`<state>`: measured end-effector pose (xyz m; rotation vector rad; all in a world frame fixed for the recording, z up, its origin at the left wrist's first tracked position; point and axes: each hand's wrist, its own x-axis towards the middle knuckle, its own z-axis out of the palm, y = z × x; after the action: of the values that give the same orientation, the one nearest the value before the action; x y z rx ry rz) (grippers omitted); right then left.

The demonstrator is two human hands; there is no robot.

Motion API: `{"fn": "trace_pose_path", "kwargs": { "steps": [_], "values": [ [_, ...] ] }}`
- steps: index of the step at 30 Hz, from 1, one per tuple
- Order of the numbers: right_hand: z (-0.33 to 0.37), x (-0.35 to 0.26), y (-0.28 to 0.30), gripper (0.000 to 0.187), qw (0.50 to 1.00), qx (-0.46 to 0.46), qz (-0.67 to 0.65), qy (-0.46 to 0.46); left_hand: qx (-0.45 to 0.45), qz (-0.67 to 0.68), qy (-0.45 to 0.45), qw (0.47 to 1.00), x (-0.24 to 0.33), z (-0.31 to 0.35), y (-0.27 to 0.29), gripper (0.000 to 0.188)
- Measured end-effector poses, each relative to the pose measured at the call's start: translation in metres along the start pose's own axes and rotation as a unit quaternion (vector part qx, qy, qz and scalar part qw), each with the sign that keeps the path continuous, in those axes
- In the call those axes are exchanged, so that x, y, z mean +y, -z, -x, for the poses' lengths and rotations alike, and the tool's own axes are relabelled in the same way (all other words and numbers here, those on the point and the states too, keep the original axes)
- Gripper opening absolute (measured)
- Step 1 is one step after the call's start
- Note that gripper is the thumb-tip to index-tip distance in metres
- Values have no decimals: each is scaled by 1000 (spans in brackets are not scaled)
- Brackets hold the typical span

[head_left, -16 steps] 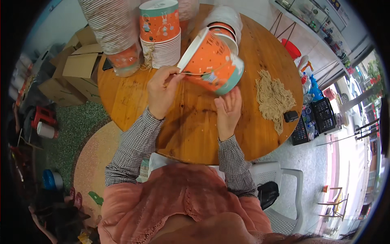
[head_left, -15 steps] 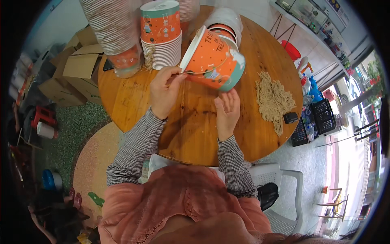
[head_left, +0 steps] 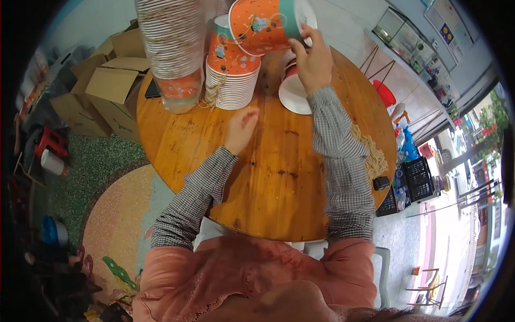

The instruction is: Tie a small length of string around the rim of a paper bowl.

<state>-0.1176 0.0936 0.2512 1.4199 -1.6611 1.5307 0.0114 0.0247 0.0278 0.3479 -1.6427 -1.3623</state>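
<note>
An orange paper bucket (head_left: pixel 257 24) with a green band and white base is tilted on its side at the top of the head view, above a nested stack of the same buckets (head_left: pixel 232 80). My right hand (head_left: pixel 314 59) grips it by the base end, thumb on the side wall. A thin cord handle curves across its printed wall. Over the table, in front of the stack, my left hand (head_left: pixel 241 130) holds nothing, its fingers loosely bent and partly turned from view. Tan strings hang beside the stack.
A tall wrapped stack of buckets (head_left: pixel 173 53) stands at the left of the round wooden table (head_left: pixel 268 198). More buckets (head_left: pixel 295 95) lie behind my right wrist. Tan strings (head_left: pixel 370 155) and a small black object (head_left: pixel 381 183) sit near the right edge. Cardboard boxes (head_left: pixel 115 88) stand on the left.
My right hand has taken hold of the bucket's base and carried it up and away, over the stack. My left hand has let go of the bucket rim and dropped nearer the table's middle.
</note>
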Motion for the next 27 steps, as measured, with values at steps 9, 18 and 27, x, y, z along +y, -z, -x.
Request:
{"fn": "trace_pose_path", "kwargs": {
  "steps": [9, 18, 27],
  "values": [
    [-80, 1, -49, 26, 963, -210, 140, 98, -202, -217, 29, 954, -10, 10, 15, 23],
    [-73, 7, -86, 22, 922, -341, 172, 72, -230, -240, 14, 943, 1, 17, 12, 21],
    [-55, 22, -94, 32, 922, -326, 196, 79, -223, -225, -21, 948, -10, 14, 9, 21]
  ]
}}
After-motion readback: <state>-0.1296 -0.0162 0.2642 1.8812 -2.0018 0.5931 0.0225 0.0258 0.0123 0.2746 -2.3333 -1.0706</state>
